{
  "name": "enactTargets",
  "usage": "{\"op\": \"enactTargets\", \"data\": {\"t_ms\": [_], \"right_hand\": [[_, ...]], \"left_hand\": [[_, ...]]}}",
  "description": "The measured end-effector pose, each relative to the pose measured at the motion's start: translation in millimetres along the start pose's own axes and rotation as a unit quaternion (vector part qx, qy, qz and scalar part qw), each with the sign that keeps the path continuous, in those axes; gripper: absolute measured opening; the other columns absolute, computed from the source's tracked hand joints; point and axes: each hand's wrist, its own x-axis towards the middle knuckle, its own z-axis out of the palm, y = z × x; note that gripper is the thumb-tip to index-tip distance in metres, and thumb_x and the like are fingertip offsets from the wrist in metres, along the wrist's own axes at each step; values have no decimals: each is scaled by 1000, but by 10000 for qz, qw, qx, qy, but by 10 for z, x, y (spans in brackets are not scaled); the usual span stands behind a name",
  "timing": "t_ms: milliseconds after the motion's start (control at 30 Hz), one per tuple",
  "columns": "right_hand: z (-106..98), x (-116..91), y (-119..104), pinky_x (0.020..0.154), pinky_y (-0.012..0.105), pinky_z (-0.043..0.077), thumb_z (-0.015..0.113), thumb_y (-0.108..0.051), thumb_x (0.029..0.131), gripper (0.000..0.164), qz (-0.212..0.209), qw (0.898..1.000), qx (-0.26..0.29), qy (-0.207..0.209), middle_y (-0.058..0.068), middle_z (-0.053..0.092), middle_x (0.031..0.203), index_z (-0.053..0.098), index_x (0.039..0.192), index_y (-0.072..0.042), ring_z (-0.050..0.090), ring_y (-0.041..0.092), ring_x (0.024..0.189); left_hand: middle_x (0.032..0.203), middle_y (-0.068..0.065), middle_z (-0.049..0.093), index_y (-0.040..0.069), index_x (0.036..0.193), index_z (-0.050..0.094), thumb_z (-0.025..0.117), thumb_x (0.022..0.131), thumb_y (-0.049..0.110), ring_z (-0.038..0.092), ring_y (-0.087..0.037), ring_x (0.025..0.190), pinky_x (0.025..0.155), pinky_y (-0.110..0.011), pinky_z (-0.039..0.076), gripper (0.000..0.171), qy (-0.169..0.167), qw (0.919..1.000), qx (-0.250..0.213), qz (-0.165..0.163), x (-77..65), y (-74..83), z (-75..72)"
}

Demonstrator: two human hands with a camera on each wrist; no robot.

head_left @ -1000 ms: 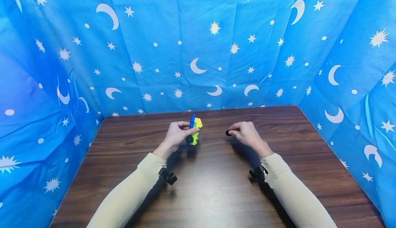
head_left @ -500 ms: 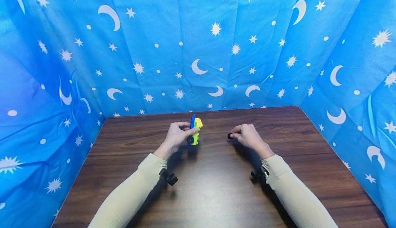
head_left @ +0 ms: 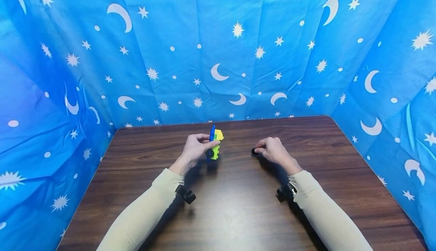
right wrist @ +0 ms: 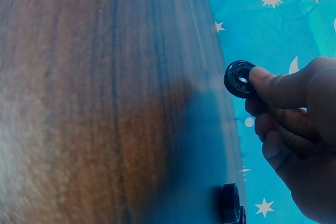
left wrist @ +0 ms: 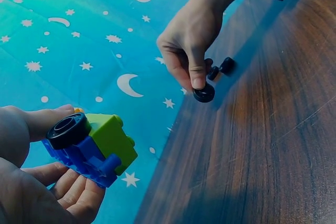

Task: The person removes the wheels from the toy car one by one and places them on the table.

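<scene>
My left hand (head_left: 195,147) grips a toy car (head_left: 215,153) built of blocks, with a blue base, lime-green blocks and a yellow block on top. The car is tipped on its side above the table. One black wheel (left wrist: 68,129) sits on the blue base (left wrist: 84,156), close to my left thumb. To the right, my right hand (head_left: 275,151) pinches a loose black wheel (right wrist: 240,79) by its rim between thumb and fingers. The wheel's centre hole shows in the right wrist view. A gap of table separates this wheel from the car.
More black wheels (left wrist: 227,65) lie on the brown wooden table (head_left: 235,190) by my right hand, hidden from the head view. Blue cloth (head_left: 190,65) with moons and stars hangs along the back and both sides of the table.
My right hand has come slightly nearer to me and to the right, with the pinched wheel turned a little. My left hand and the toy car stay almost still.
</scene>
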Motion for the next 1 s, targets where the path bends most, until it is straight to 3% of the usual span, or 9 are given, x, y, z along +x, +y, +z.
{"op": "enactTargets", "data": {"t_ms": [500, 867, 1000], "right_hand": [[22, 89, 49, 75, 43, 54, 72, -20, 88, 11, 53, 9996, -216, -155, 2, 73, 81, 75, 86, -10, 67, 23, 81], [46, 65, 23, 70, 41, 54, 66, -19, 92, 13, 315, 9975, -408, -486, 5, 70, 82, 73, 89, -7, 63, 22, 76], [88, 60, 17, 70, 42, 54, 66, -19, 91, 13, 328, 9976, -426, -431, 4, 71, 80, 74, 88, -8, 65, 23, 77]], "left_hand": [[103, -15, 70, 2, 112, 68, 85, 76, 19, 70, -19, 84, 75, -39, 60, 43, 50, 10000, 67, 29, 9, 75, -49], [99, -15, 70, -2, 110, 68, 83, 77, 14, 70, -18, 81, 77, -38, 60, 40, 54, 9997, -47, 230, 23, 21, -10], [99, -15, 69, -3, 110, 67, 83, 77, 12, 69, -17, 80, 76, -37, 60, 40, 41, 9997, -110, 222, 10, 7, -7]]}}
